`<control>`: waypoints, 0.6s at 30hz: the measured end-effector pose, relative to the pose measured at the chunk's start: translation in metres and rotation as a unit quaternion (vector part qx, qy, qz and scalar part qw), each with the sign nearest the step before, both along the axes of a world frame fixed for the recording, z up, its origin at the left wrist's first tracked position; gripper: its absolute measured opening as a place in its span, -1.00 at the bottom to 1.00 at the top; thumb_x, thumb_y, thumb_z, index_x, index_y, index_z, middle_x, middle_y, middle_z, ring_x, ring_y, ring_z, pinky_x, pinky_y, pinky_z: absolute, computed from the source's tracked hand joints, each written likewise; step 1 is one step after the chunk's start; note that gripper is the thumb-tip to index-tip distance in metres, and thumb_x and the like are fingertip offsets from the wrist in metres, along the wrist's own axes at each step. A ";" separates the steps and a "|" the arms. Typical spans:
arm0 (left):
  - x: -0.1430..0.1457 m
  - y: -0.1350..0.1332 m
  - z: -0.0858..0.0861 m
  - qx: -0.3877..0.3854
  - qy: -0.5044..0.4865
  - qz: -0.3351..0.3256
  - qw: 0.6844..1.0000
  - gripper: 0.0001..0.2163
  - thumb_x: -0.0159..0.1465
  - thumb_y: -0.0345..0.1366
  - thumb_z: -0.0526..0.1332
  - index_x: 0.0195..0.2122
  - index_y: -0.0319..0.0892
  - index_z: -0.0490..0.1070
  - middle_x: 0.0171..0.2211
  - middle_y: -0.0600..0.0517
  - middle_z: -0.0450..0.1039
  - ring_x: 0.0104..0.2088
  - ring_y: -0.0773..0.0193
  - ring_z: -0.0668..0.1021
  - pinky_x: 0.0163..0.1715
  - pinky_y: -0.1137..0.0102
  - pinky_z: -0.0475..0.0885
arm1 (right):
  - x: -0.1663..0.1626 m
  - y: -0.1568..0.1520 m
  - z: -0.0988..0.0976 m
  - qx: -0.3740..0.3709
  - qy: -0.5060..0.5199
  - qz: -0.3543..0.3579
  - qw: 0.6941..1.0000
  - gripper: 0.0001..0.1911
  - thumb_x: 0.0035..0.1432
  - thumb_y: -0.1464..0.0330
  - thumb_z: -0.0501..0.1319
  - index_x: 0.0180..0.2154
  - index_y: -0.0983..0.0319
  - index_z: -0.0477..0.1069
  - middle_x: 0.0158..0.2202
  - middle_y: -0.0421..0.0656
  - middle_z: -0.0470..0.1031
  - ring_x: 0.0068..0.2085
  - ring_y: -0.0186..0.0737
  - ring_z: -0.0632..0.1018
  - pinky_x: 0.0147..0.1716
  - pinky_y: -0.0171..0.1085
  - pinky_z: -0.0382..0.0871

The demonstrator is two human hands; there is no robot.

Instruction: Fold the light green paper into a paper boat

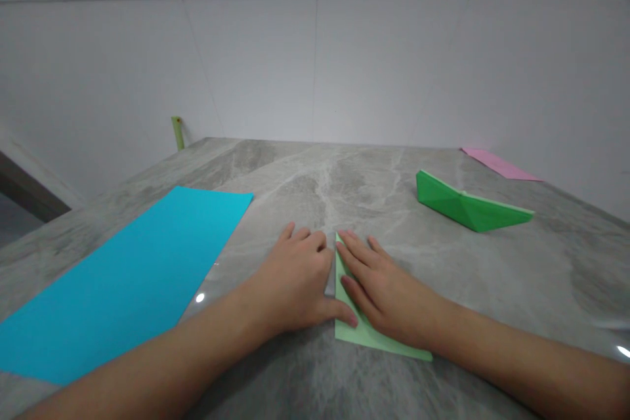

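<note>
A light green folded sheet of paper [361, 329] lies flat on the table near its front, its left side a straight edge and its lower right corner pointed. My right hand [381, 289] rests flat across it, fingers stretched toward the upper corner, covering much of its surface. Beside the straight edge is my left hand [302, 275], its fingers bent down toward the tabletop. The left thumb is stretched apart from the fingers and its tip presses on the paper. Neither hand grasps anything.
Left of my arms lies a large blue sheet [132, 275]. A green folded paper boat [462, 205] stands at the right, with a pink sheet [499, 163] farther back by the wall. The grey marbled table [295, 174] meets the white wall [315, 65].
</note>
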State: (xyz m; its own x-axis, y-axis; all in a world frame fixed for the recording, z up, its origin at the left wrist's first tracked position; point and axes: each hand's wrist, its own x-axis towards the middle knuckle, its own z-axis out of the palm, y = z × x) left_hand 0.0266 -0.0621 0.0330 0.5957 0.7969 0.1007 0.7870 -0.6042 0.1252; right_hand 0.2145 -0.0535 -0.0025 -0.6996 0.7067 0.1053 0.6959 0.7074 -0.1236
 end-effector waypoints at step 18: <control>0.002 -0.001 0.003 0.023 -0.004 -0.062 0.998 -0.57 0.02 0.13 0.30 -0.41 -0.20 0.49 -0.37 0.00 0.47 -0.25 0.09 0.49 0.00 0.02 0.24 | -0.001 -0.001 0.002 0.000 0.003 0.006 1.000 -0.47 0.31 0.35 -0.10 0.24 0.47 0.08 0.28 0.22 0.06 0.30 0.10 0.06 0.21 0.16 0.05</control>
State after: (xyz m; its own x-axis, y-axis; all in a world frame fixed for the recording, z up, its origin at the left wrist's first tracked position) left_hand 0.0286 -0.0628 0.0363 0.6890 0.7111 0.1400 0.7044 -0.7025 0.1018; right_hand 0.2132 -0.0549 -0.0005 -0.7070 0.6986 0.1102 0.6869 0.7154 -0.1282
